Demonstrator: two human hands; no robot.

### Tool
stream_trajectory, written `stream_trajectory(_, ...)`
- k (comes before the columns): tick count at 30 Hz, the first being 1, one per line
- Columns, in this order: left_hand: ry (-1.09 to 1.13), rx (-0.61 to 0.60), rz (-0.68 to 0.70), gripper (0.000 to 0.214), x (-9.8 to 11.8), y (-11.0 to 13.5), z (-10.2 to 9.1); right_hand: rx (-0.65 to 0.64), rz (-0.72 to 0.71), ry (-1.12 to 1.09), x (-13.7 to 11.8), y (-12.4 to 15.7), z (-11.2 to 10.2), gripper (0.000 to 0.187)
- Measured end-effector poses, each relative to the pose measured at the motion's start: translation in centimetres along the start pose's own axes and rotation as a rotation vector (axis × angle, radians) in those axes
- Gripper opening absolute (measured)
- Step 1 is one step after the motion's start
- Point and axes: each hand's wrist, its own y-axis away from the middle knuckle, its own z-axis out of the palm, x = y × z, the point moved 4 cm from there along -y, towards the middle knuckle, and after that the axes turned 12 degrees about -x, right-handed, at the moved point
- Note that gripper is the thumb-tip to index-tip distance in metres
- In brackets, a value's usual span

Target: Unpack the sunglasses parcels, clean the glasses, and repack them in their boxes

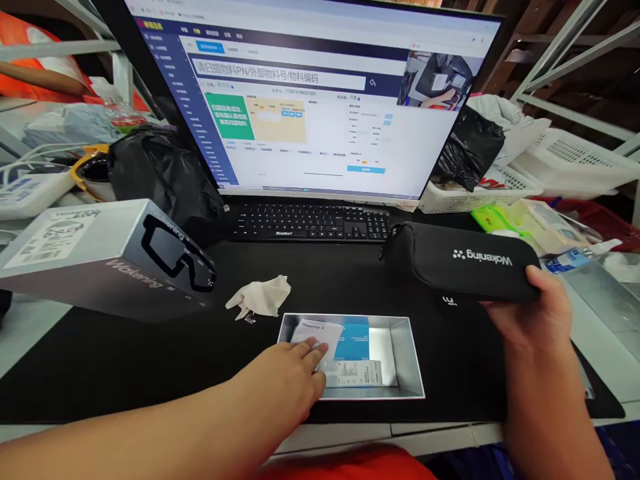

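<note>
My right hand (543, 313) grips the right end of a black zip case (465, 260) with "Wakening" printed on it, upside down to me, raised above the black mat. My left hand (295, 373) reaches over the near left side of an open silver box (404, 353). Its fingers are spread and lie on a white booklet (323, 335) inside, the thumb partly hidden. Beside the booklet are a blue card (354, 340) and a white printed slip (357, 373). A crumpled cream cloth (263, 297) lies just beyond the box. At left stands a grey "Wakening" carton (115, 267) with glasses pictured on it.
A keyboard (310, 222) sits below a large monitor (300, 100) at the back of the mat (165, 373). Black plastic bags (155, 173) lie behind the carton. White baskets (470, 200) and small packages (545, 223) crowd the right. Another person's orange clothing (20, 30) shows far left.
</note>
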Motion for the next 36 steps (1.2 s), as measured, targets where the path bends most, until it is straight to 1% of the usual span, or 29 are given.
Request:
stream_trajectory(2,-0.015,-0.004,-0.038,0.030,-0.1,-0.7,0.4,-0.005,0.008,-0.018,0.2,0.0,0.2,0.038)
stream_trajectory(4,-0.040,-0.025,-0.076,0.029,-0.1,-1.1,0.5,-0.021,0.010,-0.021,0.3,0.0,0.3,0.037)
stream_trajectory(5,-0.060,-0.029,-0.098,0.027,-0.1,-1.3,0.5,-0.027,0.012,-0.020,0.4,0.0,0.3,0.035)
stream_trajectory(8,-0.114,0.008,-0.147,0.023,-0.3,-1.3,0.0,-0.029,0.019,-0.024,0.4,0.0,0.1,0.032)
stream_trajectory(10,-0.151,-0.016,-0.142,0.028,-0.4,-1.3,-0.2,-0.035,0.019,-0.033,0.4,0.0,0.1,0.036)
stream_trajectory(13,-0.163,-0.134,-0.098,0.042,-0.6,-1.6,0.3,-0.039,0.025,-0.040,0.3,0.1,0.1,0.041)
stream_trajectory(14,-0.147,-0.156,-0.081,0.045,-0.6,-1.8,0.5,-0.032,0.029,-0.038,0.3,0.1,0.2,0.042)
stream_trajectory(18,-0.081,-0.128,-0.033,0.053,-0.5,-2.2,1.4,0.026,0.045,0.002,0.3,0.4,0.4,0.042)
stream_trajectory(22,-0.023,-0.155,-0.049,0.045,0.0,-2.4,1.9,0.084,0.100,0.000,0.3,0.8,0.4,0.035)
stream_trajectory(25,-0.013,-0.252,-0.058,0.042,0.4,-2.5,1.3,0.106,0.160,-0.024,0.4,1.1,0.1,0.031)
stream_trajectory(29,-0.037,-0.438,-0.117,0.055,0.9,-2.4,-0.5,0.062,0.190,0.035,0.4,1.5,0.7,0.035)
stream_trajectory(31,-0.064,-0.492,-0.150,0.058,1.2,-2.3,-1.4,0.017,0.188,0.047,0.3,1.9,1.5,0.038)
stream_trajectory(33,-0.100,-0.455,-0.181,0.050,1.3,-2.1,-2.3,-0.063,0.166,0.043,0.3,2.2,2.4,0.040)
stream_trajectory(34,-0.115,-0.397,-0.193,0.043,1.2,-1.9,-2.6,-0.103,0.146,0.051,0.4,2.3,2.7,0.041)
stream_trajectory(36,-0.129,-0.269,-0.229,0.038,1.0,-1.5,-2.9,-0.150,0.110,0.106,0.5,2.3,2.8,0.041)
